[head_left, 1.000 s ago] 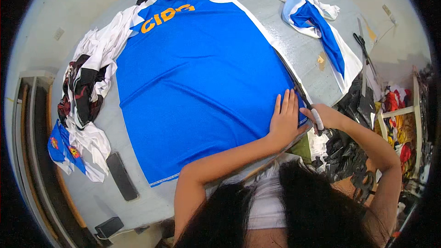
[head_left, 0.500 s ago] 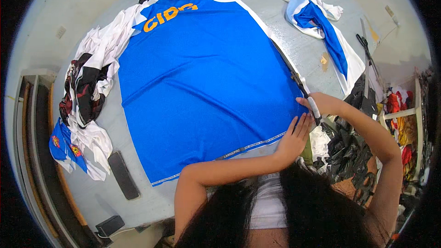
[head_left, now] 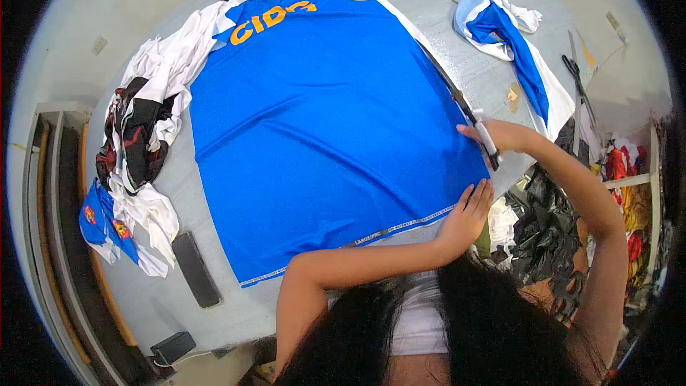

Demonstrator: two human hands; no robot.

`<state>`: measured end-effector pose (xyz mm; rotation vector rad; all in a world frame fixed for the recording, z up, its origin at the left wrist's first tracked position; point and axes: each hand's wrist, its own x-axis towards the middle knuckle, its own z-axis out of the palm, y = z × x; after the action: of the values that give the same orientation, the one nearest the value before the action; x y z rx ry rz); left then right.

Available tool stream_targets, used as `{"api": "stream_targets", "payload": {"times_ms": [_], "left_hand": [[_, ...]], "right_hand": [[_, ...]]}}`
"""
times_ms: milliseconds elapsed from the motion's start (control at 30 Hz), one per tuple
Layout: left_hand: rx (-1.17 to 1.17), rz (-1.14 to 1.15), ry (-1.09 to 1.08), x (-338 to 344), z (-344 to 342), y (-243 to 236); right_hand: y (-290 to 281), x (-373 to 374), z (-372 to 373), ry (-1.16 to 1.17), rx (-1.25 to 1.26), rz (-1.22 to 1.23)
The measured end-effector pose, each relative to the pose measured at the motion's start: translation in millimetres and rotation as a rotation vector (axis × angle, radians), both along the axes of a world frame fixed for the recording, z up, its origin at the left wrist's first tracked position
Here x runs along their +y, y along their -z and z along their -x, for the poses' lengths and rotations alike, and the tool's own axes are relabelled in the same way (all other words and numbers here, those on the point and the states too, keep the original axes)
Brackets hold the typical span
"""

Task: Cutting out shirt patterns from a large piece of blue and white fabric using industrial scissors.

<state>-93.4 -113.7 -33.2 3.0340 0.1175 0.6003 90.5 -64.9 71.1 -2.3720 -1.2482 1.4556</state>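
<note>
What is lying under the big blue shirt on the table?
Under the blue shirt only the grey table shows, bare around its hem. At its left edge a pile of white and black garments reaches toward it. Whatever lies beneath the spread cloth itself is covered.

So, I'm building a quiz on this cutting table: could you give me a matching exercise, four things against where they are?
Things:
1. blue jersey
2. left hand
3. right hand
4. spare scissors

Places:
A. gripping scissors at the jersey's right edge
B. spread flat in the table's middle
C. lying at the table's far right
D. pressing on the jersey's lower right corner

Pairs: 1-B, 2-D, 3-A, 4-C
</note>
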Motion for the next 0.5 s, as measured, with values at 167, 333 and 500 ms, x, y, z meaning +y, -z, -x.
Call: {"api": "stream_targets", "payload": {"times_ms": [167, 333, 500], "left_hand": [[-0.002, -0.021, -0.020, 1, 0, 1], [0.007, -0.016, 0.001, 1, 1, -3], [-0.003, 0.001, -0.010, 1, 1, -2]], "right_hand": [[10, 9, -7, -0.079, -0.127, -0.037], [12, 15, -19, -0.152, -0.191, -0.004], [13, 39, -23, -0.049, -0.031, -0.014]]}}
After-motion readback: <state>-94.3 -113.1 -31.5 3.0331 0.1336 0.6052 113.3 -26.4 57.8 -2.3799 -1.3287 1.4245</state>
